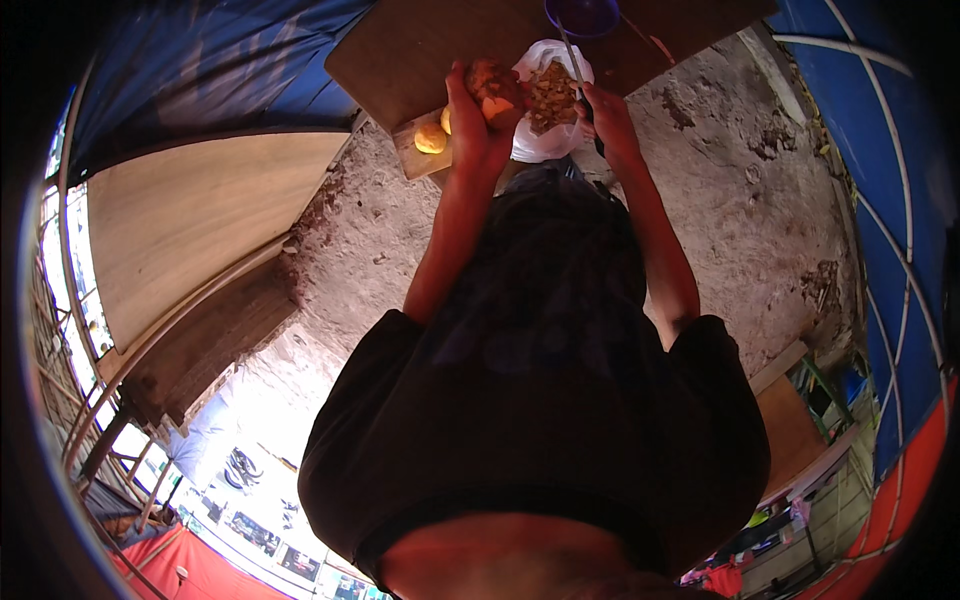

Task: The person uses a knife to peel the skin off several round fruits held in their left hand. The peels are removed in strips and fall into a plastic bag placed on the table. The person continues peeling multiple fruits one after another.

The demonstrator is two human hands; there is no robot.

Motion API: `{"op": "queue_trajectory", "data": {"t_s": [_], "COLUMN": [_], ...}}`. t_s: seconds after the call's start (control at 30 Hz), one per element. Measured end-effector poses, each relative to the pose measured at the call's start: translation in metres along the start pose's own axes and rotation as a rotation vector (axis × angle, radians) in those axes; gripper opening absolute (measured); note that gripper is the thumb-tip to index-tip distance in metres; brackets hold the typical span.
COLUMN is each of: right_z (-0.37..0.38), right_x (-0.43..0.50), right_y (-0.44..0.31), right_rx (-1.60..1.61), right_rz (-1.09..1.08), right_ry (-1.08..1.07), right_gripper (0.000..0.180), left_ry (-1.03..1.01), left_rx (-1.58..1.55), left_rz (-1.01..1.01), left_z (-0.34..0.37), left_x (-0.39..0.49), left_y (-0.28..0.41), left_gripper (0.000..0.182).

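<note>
My left hand (pixel 478 139) holds up a rough brown and orange round fruit or vegetable (pixel 495 88), with a smooth, brighter orange patch on its near side. In my right hand (pixel 611 124) is a knife (pixel 571 54) with a dark handle, its narrow blade pointing away from me. Between the hands sits an open white plastic bag (pixel 549 146) with many small brownish-yellow pieces (pixel 553 97) in it. The blade passes over the bag's right edge and is apart from the fruit. A yellow-orange round piece (pixel 430 138) lies left of my left hand, and another is partly hidden behind that hand.
A brown wooden table (pixel 405 67) stands before me, with a purple bowl (pixel 583 16) at its far side. Below it is a lower wooden surface (pixel 412 160). Bare rough ground (pixel 720 195) surrounds me. Blue tarpaulin (pixel 862 112) hangs at the right, and a pale panel (pixel 202 217) stands left.
</note>
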State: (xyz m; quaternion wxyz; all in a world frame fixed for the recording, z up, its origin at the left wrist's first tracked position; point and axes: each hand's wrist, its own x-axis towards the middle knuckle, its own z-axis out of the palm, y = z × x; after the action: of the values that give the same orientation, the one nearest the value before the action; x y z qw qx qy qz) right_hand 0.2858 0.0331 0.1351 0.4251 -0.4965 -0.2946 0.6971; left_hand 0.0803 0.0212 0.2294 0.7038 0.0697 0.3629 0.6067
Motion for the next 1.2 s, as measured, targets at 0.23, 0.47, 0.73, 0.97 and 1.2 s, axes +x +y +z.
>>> {"op": "queue_trajectory", "data": {"t_s": [0.23,0.47,0.73,0.97,1.2], "right_z": [0.019,0.065,0.070,0.074,0.078], "right_x": [-0.029,-0.105,-0.105,-0.104,-0.103], "right_y": [-0.034,-0.105,-0.099,-0.094,-0.084], "right_rx": [-0.255,-0.521,-0.609,-0.529,-0.554], "right_rz": [-0.182,-0.476,-0.538,-0.499,-0.598], "right_ry": [0.065,-0.236,-0.260,-0.271,-0.215], "right_gripper": [0.034,0.043,0.046,0.042,0.039], "left_ry": [-0.028,-0.111,-0.143,-0.107,-0.123], "left_rx": [-0.009,0.020,0.080,0.173,0.166], "left_rz": [-0.010,0.027,0.071,0.112,0.111], "left_z": [0.000,0.002,0.012,0.021,0.019], "left_x": [0.000,0.005,0.000,-0.005,-0.005], "left_y": [0.002,-0.002,-0.003,0.003,0.002], "left_gripper": [0.050,0.052,0.055,0.057,0.056]}}
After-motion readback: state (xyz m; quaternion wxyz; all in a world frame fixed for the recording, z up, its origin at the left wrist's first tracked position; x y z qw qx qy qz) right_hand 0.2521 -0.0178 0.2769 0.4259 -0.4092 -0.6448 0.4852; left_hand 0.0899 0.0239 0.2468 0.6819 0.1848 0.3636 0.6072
